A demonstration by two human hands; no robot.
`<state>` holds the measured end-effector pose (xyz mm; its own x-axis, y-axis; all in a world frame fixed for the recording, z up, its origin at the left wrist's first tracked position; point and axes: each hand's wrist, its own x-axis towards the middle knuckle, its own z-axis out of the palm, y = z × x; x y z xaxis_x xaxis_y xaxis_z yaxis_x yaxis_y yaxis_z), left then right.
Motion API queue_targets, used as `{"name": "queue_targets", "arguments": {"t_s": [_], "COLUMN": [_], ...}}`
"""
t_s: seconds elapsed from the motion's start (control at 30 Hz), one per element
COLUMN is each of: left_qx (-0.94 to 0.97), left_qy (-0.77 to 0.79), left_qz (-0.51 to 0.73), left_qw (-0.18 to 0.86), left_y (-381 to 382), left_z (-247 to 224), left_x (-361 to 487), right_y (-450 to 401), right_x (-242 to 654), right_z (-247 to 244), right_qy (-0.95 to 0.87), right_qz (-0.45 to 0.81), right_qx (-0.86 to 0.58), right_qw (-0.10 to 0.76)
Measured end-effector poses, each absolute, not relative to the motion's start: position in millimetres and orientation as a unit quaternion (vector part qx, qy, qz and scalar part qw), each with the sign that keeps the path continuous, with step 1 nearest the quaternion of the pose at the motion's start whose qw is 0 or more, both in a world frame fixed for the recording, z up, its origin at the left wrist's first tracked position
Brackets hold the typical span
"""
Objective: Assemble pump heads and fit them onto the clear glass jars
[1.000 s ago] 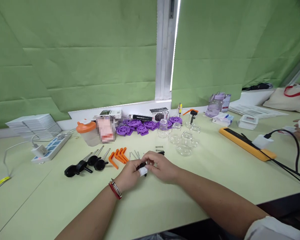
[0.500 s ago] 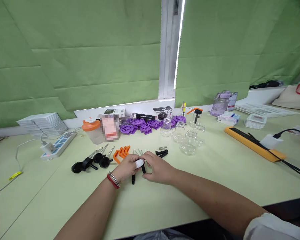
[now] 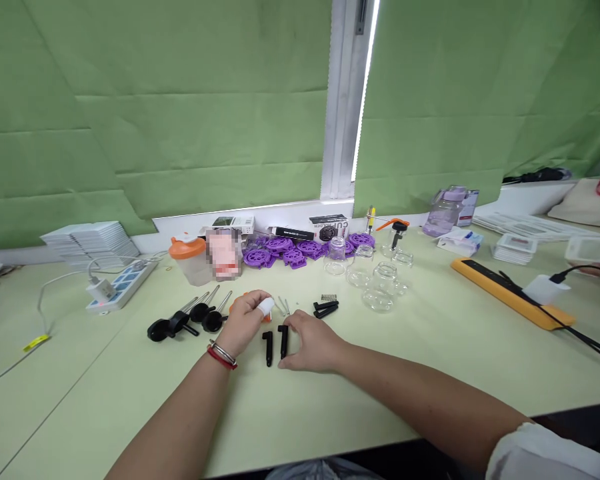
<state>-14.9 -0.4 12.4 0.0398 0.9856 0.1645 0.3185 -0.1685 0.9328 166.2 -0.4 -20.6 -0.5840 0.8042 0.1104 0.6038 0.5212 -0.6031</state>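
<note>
My left hand, a white cover on its thumb, is closed with thumb and fingers together over the orange bent pieces, mostly hiding them. What it pinches, if anything, is hidden. My right hand curves its thumb and finger around the two ends of a small black plastic part with a side nub, low at the table. A matching black piece lies just to its left. Beyond my hands are thin metal pins, a coil spring and more black parts.
Black round pieces with metal rods lie left. Purple plastic parts and clear glass bottles stand behind. An orange-lidded shaker and white power strip are at left, a yellow power bar and clear container at right.
My left hand has left the black part and moved left over the orange pieces. My right hand has lowered the part beside its match. A clear container has appeared at far right.
</note>
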Motion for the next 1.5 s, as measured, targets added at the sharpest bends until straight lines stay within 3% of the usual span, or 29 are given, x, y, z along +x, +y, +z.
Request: {"name": "queue_targets", "arguments": {"t_s": [0.23,0.47,0.6,0.77,0.97,1.1,1.3,1.5], "left_qx": [0.648,0.684,0.689,0.703,0.734,0.787,0.824,0.822], "left_qy": [0.525,0.534,0.537,0.531,0.530,0.495,0.446,0.425], "left_qz": [0.451,0.409,0.393,0.369,0.332,0.299,0.282,0.269], "left_qw": [0.318,0.283,0.287,0.296,0.263,0.217,0.205,0.267], "left_y": [-1.3,-1.0,-1.6,-4.5,-8.7,-11.7,-16.6,-17.9], "left_z": [8.9,7.7,7.2,7.3,5.3,4.1,-2.0,-2.1], "left_x": [-11.2,-10.9,-8.2,-0.2,7.0,9.6,18.6,26.7], "right_y": [5.4,16.7,43.6,62.5,53.0,45.5,27.0,12.2], "right_x": [153.7,176.1,214.5,249.3,250.6,248.0,230.4,215.9], "right_z": [-12.8,-9.4,-4.5,-7.3,-15.4,-20.7,-25.1,-21.6], "right_qy": [-0.866,-0.845,-0.825,-0.839,-0.853,-0.833,-0.738,-0.736], "right_qz": [0.241,0.312,0.253,0.181,0.187,0.255,0.493,0.510], "right_qx": [-0.418,-0.397,-0.454,-0.479,-0.457,-0.457,-0.400,-0.378], "right_qw": [0.132,0.174,0.222,0.183,0.170,0.181,0.228,0.235]}}
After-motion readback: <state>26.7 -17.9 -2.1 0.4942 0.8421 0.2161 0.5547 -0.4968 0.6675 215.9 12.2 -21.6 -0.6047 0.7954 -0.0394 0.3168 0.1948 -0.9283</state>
